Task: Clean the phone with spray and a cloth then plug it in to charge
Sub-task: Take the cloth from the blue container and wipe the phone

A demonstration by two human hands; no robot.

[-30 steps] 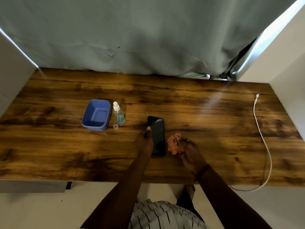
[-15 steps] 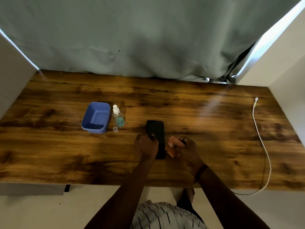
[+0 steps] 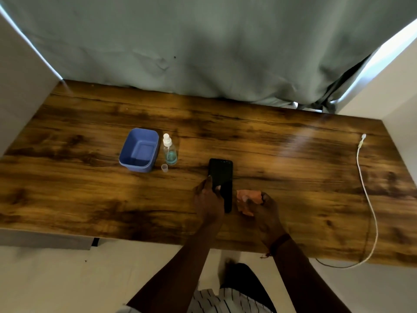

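A black phone (image 3: 221, 175) lies flat on the wooden table (image 3: 90, 199), near the front middle. My left hand (image 3: 208, 203) grips the phone's near left edge, thumb on the screen. Just right of the phone, my right hand (image 3: 265, 212) is closed on a crumpled orange cloth (image 3: 248, 197) that rests on the table beside the phone's lower end. A small clear spray bottle (image 3: 169, 151) with blue liquid stands upright to the left, its clear cap (image 3: 164, 167) off and in front of it. A white charging cable (image 3: 366, 195) runs along the right side, plug end at the back.
An empty blue plastic tub (image 3: 140, 150) stands left of the spray bottle. A grey-green curtain (image 3: 203, 46) hangs behind the table. White walls close in the left and right sides. The cable loops over the front right table edge.
My left hand slid back along the phone's left edge and now holds it flat. My right hand with the cloth moved slightly right of the phone. The view shifted a little.
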